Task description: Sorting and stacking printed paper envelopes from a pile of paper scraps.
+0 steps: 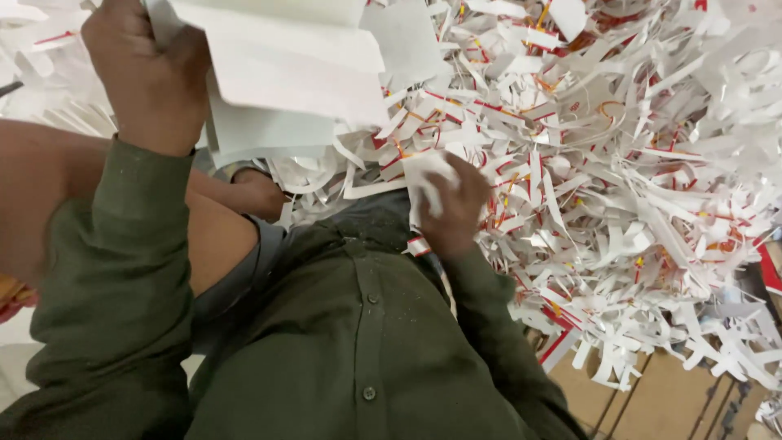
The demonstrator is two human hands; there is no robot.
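Heaped white-and-red paper scraps (pixel 619 163) surround both hands: left hand (pixel 151 73) clamped on folded white sheets (pixel 293 73), right hand (pixel 452 204) gripping a white scrap (pixel 425 169).

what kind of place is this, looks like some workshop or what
Likely a paper-cutting or packaging workshop, with the person sitting on the floor. A big heap of white and red paper offcuts covers it, the left hand grips a stack of white sheets, and flattened cardboard lies beneath.

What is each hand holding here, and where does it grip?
Left hand grips a stack of white paper sheets by its left edge. Right hand pinches a small white paper piece.
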